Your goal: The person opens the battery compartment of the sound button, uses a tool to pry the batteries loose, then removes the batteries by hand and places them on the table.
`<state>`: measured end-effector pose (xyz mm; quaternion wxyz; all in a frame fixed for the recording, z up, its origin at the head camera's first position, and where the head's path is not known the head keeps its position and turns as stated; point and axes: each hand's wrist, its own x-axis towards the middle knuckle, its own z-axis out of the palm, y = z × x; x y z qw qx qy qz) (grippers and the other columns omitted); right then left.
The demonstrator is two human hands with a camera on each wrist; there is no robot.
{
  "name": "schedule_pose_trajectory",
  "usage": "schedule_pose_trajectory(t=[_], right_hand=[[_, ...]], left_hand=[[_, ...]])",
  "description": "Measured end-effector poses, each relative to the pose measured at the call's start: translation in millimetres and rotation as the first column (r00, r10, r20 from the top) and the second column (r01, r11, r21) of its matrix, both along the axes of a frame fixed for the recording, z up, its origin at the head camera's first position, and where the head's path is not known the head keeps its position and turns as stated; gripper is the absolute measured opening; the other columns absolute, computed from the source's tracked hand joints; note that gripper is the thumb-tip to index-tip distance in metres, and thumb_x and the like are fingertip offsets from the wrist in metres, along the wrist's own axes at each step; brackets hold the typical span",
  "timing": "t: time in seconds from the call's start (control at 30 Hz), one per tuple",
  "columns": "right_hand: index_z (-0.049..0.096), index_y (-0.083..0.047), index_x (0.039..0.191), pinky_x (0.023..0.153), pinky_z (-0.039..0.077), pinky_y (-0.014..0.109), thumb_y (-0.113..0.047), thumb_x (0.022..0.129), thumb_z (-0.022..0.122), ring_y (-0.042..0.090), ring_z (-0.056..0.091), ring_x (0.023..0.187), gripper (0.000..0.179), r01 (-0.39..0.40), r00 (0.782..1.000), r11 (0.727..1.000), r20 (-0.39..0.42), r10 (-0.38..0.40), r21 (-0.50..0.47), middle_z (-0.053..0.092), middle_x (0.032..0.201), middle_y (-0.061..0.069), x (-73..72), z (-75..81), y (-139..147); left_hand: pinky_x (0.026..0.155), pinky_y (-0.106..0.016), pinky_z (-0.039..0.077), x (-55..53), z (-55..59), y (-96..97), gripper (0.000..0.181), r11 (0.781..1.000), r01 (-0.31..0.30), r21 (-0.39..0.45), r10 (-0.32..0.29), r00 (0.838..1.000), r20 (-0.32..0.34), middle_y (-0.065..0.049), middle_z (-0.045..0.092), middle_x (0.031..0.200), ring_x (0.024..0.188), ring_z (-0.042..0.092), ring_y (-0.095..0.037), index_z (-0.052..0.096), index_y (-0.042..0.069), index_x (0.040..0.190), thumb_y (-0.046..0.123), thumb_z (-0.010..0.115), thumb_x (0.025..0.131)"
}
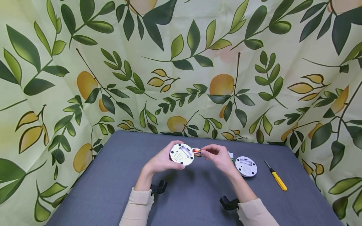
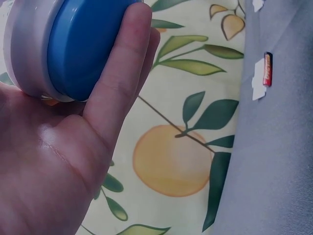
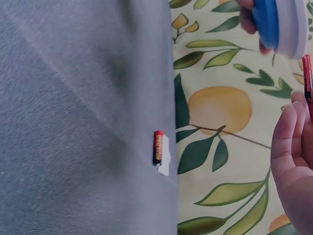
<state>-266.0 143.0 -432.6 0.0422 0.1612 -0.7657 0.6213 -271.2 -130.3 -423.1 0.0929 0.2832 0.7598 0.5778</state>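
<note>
My left hand (image 1: 163, 160) grips a round white push-button device (image 1: 179, 157) by its edge, above the table. Its underside, with dark feet, a patch of small holes and an uncovered battery slot (image 1: 185, 151), faces me. On its far side a blue dome (image 2: 85, 46) shows in the left wrist view. Just right of the device, my right hand (image 1: 219, 157) pinches a red and black battery (image 3: 307, 81) between thumb and fingers, its end close to the device's rim. Another battery (image 3: 158, 148) lies on the table beside a small white cover (image 2: 258, 81).
A second round white device (image 1: 246, 166) lies underside up, right of my right hand, with a white and green item (image 1: 231, 156) partly hidden beside it. Farther right is a screwdriver (image 1: 278, 180) with a yellow handle. Leaf-patterned cloth (image 1: 181, 78) borders the grey table (image 1: 181, 201).
</note>
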Motion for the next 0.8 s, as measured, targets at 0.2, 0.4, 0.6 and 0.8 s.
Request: schedule_pose_trajectory(t=[0.2,0.4,0.6,0.8], right_hand=[[0.074,0.003,0.101,0.069,0.050,0.030,-0.011,0.090,0.077,0.016,0.062,0.069,0.018,0.055,0.998,0.998,0.040,-0.055,0.003,0.068,0.080,0.013,-3.9,-8.3,3],[0.075,0.003,0.099,0.066,0.049,0.028,-0.010,0.090,0.077,0.018,0.061,0.069,0.015,0.104,0.991,0.992,0.075,-0.109,0.066,0.068,0.082,0.014,-13.5,-25.0,4],[0.075,-0.001,0.097,0.062,0.049,0.028,-0.008,0.090,0.076,0.019,0.062,0.068,0.010,0.151,0.978,0.975,0.123,-0.171,0.161,0.069,0.084,0.018,-22.7,-41.7,4],[0.075,-0.002,0.092,0.059,0.050,0.029,-0.007,0.090,0.075,0.017,0.064,0.064,0.006,0.186,0.966,0.951,0.132,-0.223,0.248,0.070,0.080,0.009,-31.8,-55.0,2]], left_hand=[[0.092,-0.033,0.044,0.8,1.3,0.3,0.089,1.000,-0.005,-0.008,0.005,1.000,0.001,-0.010,0.059,0.124,0.107,0.055,-0.023,0.041,0.008,0.148,0.013,0.089,0.073],[0.092,-0.033,0.044,1.2,1.8,-0.1,0.089,1.000,-0.005,-0.012,0.005,1.000,-0.007,-0.010,0.059,0.124,0.107,0.055,-0.023,0.040,0.007,0.147,0.014,0.089,0.073],[0.091,-0.032,0.044,1.5,1.9,-0.5,0.089,1.000,-0.004,-0.017,0.004,1.000,-0.008,-0.010,0.059,0.123,0.107,0.055,-0.023,0.041,0.006,0.147,0.013,0.089,0.073],[0.091,-0.032,0.043,1.0,1.1,-0.6,0.089,1.000,-0.009,-0.022,0.009,1.000,-0.007,-0.010,0.059,0.124,0.108,0.055,-0.023,0.041,0.006,0.147,0.014,0.089,0.073]])
